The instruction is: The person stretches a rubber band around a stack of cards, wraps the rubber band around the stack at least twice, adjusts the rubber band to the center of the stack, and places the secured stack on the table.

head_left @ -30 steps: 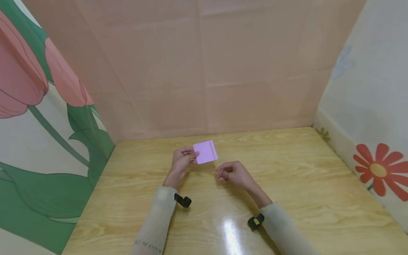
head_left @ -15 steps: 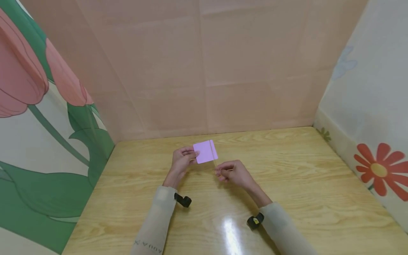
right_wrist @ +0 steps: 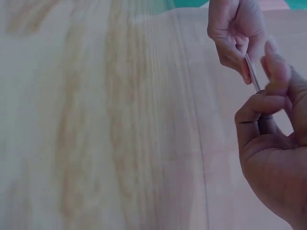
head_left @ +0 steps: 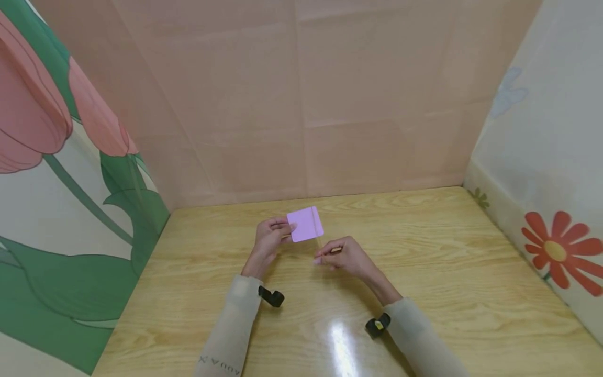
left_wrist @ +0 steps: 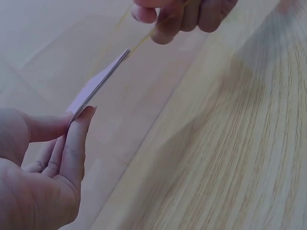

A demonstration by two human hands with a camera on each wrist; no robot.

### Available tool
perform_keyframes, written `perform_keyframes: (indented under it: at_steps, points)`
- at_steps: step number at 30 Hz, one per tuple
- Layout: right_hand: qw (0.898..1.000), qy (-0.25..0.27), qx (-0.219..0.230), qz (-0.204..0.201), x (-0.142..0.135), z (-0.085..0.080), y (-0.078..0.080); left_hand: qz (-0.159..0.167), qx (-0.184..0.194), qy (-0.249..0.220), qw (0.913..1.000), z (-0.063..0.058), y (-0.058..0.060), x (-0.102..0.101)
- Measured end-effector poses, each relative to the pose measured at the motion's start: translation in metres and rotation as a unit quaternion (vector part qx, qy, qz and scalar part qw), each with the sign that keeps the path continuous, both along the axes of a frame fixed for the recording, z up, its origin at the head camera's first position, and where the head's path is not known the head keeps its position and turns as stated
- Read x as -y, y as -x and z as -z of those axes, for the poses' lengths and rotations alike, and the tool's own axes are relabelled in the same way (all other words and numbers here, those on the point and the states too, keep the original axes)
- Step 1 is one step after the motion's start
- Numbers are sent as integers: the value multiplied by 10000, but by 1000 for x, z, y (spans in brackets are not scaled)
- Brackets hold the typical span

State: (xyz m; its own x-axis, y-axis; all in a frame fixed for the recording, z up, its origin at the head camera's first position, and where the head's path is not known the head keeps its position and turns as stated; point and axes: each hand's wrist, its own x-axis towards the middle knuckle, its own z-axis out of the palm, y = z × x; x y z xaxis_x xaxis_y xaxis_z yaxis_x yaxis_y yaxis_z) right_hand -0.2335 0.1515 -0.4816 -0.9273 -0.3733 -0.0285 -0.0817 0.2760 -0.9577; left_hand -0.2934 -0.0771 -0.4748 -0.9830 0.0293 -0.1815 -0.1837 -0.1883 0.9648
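Note:
My left hand (head_left: 269,240) pinches a flat purple square card (head_left: 303,225) by its left edge, thumb on top, above the table. In the left wrist view the card is seen nearly edge-on, with dark lines along its side. A thin yellow rubber band (left_wrist: 142,42) runs across the card near its right edge and stretches out from it in two strands. The strands lead to my right hand (head_left: 347,257), whose curled fingers hold the band just below and right of the card. In the right wrist view those fingers overlap the card's end.
The wood-grain table (head_left: 188,314) lies under both hands. A pinkish cloth backdrop (head_left: 301,104) rises at its far edge. Walls with a tulip picture (head_left: 33,99) on the left and a red flower (head_left: 559,251) on the right flank it. Black wrist cameras (head_left: 378,325) hang by both sleeves.
My right hand has shifted slightly left and its thumb now reaches further out from the curled fingers. The left hand and card have barely moved.

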Motion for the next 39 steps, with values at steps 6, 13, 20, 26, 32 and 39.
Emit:
perform_keyframes:
  at_steps: [6,13,20,26,32,39]
  points:
    - [9976,128,-676,47,-1,-3,-2,46,41,-51,10000,-2,-1,-4]
    - [9928,17,-1190,-140,-2,-4,-4,38,136,-124,9998,-3,-1,-6]
    - [9839,-324,-1598,-734,-2,-8,-9,65,146,-261,9995,-1,-2,-9]
    - [9487,-2031,-2404,-312,5,-13,-15,-73,112,-207,9997,1,-2,-12]
    - [9018,-3536,-2412,595,15,-21,-24,-319,91,-272,9991,1,-1,-15]
    - [8697,-4090,-2446,1288,24,-25,-31,-598,15,-173,9981,-1,-1,-20]
